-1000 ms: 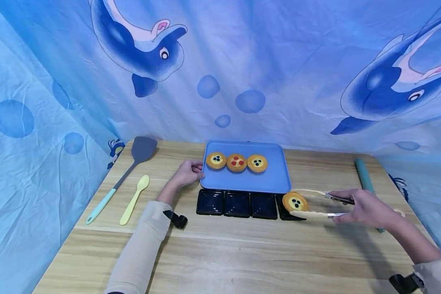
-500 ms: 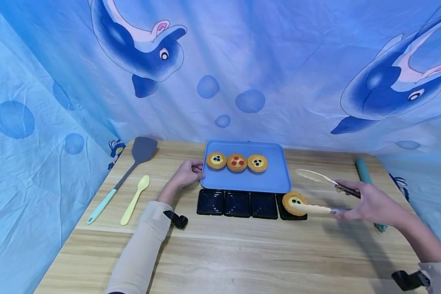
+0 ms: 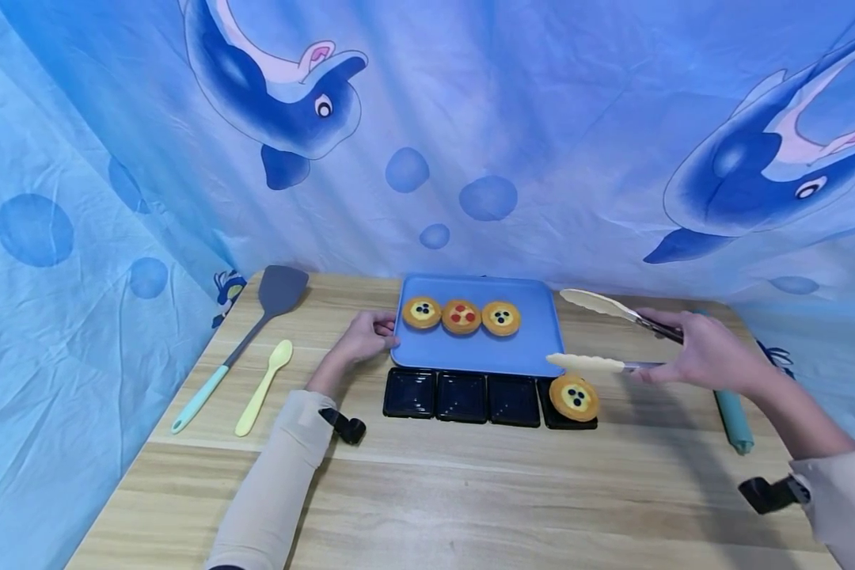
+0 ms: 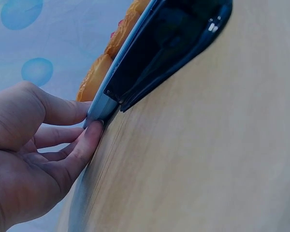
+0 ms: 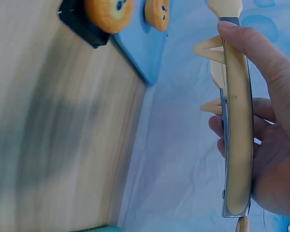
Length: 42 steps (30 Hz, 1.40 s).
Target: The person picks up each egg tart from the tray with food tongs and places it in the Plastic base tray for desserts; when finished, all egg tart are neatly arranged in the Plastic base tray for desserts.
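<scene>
At the left edge of the blue tray (image 3: 470,354), my left hand (image 3: 363,336) pinches the rim between thumb and fingers, which the left wrist view shows up close. Three tarts stand in a row on that tray: a blueberry tart (image 3: 422,313), a red-topped tart (image 3: 461,317) and another blueberry tart (image 3: 501,318). My right hand (image 3: 712,352) holds cream-tipped tongs (image 5: 238,130), spread apart with nothing between the tips, over the tray's right side. Below them, one more blueberry tart (image 3: 574,398) sits in the rightmost black square dish (image 3: 550,416), tilted slightly.
Three more black square dishes (image 3: 461,396) line the tray's front edge. A grey spatula (image 3: 283,289) and a yellow spoon (image 3: 264,388) lie on the left of the wooden table (image 3: 463,491). A teal roll (image 3: 734,419) lies at the right, partly behind my right arm.
The tongs have opened and let go of the tart, which stays in the rightmost black dish. My right hand has lifted and moved back toward the tray. My left hand has not moved.
</scene>
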Motion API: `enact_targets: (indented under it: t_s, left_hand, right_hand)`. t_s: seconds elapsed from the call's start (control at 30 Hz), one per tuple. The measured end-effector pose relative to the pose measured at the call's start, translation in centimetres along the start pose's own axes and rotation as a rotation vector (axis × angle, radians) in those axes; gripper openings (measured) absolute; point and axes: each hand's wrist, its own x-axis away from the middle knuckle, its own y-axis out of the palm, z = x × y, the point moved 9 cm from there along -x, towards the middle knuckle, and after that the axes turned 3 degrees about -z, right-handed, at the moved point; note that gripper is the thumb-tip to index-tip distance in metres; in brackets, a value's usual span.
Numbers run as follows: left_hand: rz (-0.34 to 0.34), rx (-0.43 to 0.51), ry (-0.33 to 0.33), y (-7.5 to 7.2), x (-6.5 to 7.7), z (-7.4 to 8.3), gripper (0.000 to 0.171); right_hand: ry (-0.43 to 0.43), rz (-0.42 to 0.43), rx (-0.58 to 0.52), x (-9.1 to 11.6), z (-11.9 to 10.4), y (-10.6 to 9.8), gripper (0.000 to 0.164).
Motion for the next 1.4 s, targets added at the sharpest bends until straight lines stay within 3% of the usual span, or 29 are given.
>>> enact_targets:
  t_s: [0.2, 0.5, 1.03, 1.4]
  left_hand:
    - [0.004, -0.011, 0.009, -0.1, -0.2, 0.1, 0.047]
    - [0.014, -0.006, 0.020, -0.1, -0.1, 0.1, 0.046]
    - [-0.008, 0.000, 0.021, -0.2, -0.1, -0.4, 0.046]
    - [-0.002, -0.007, 0.016, -0.2, 0.1, -0.3, 0.047]
  right_hand:
    - [-0.047, 0.023, -0.013, -3.3, -1.3, -0.2, 0.104]
    - [-0.073, -0.006, -0.078, -7.0, -1.6, 2.3, 0.099]
    - [-0.052, -0.086, -0.098, -10.9, -1.6, 6.8, 0.094]
    - [-0.005, -0.074, -0.099, -11.7, -1.3, 7.7, 0.086]
